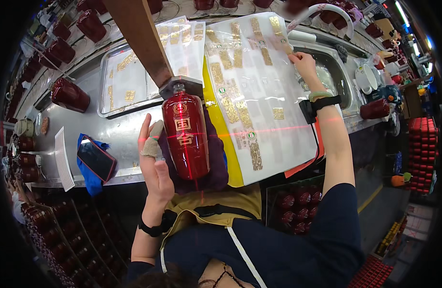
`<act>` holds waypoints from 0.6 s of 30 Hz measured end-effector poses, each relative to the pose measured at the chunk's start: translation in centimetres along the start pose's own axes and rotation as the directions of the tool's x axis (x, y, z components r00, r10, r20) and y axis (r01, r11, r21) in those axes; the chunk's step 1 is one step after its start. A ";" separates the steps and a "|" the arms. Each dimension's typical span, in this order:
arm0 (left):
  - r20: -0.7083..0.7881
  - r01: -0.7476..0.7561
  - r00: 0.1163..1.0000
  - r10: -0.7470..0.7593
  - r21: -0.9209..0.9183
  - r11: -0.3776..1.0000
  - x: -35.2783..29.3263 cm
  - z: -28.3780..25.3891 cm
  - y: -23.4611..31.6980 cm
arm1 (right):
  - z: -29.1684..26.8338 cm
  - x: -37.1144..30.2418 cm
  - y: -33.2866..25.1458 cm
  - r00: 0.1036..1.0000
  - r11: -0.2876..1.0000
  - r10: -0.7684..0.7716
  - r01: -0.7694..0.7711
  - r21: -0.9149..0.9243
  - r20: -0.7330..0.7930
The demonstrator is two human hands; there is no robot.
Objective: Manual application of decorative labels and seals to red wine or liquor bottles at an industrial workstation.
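Observation:
A dark red glossy bottle [186, 139] with gold lettering lies on a dark purple cloth [217, 144], its neck against a block on a wooden post [180, 87]. My left hand [156, 165] is open beside the bottle's left side, fingers stretched upward, with a cloth cover on one finger. Whether it touches the glass I cannot tell. My right hand [305, 65] reaches to the upper right edge of a white sheet [273, 139] bearing several gold decals [255, 156]. Its fingertips are pinched together at that edge; what lies between them is too small to make out.
A metal tray [105, 98] with more gold decals sits beyond the bottle. A phone [96, 161] on blue cloth and a striped strip [64, 161] lie at left. Behind the right hand is a sink [343, 77] with a curved white pipe [348, 21]. Red bottles [69, 94] surround the bench.

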State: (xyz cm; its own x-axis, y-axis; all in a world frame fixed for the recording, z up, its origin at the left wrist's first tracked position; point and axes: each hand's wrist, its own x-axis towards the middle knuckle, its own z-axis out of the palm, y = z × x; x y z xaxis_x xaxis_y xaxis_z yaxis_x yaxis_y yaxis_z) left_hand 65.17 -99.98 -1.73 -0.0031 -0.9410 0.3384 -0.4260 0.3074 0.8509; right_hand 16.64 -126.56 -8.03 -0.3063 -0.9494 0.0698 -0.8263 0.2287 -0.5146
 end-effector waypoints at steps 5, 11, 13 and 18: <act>0.017 -0.016 1.000 0.016 0.012 1.000 0.0 -0.2 -0.1 | -3.4 -2.5 -3.8 0.984 0.961 -0.165 0.144 -0.234 -0.068; 0.013 -0.033 0.999 0.033 0.002 0.999 -0.3 -0.2 -0.2 | -9.0 -2.8 -4.2 0.926 0.882 -0.280 0.145 0.449 0.251; 0.004 -0.027 1.000 0.027 -0.010 1.000 -0.4 -0.2 -0.2 | -10.5 -1.4 -1.0 0.971 0.981 -0.109 0.071 0.183 0.212; 0.037 -0.056 0.998 0.056 -0.017 0.998 -0.7 -0.3 0.2 | -8.7 2.1 10.0 0.942 0.670 0.224 0.038 -0.741 0.251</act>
State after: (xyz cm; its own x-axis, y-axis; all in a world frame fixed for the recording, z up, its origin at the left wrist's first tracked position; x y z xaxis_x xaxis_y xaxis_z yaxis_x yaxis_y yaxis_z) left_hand 65.37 -99.20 -1.73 -0.0611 -0.9268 0.3707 -0.4102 0.3618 0.8371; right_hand 3.60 -124.35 -5.56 -0.3552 -0.8967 -0.2642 -0.9157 0.2769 0.2914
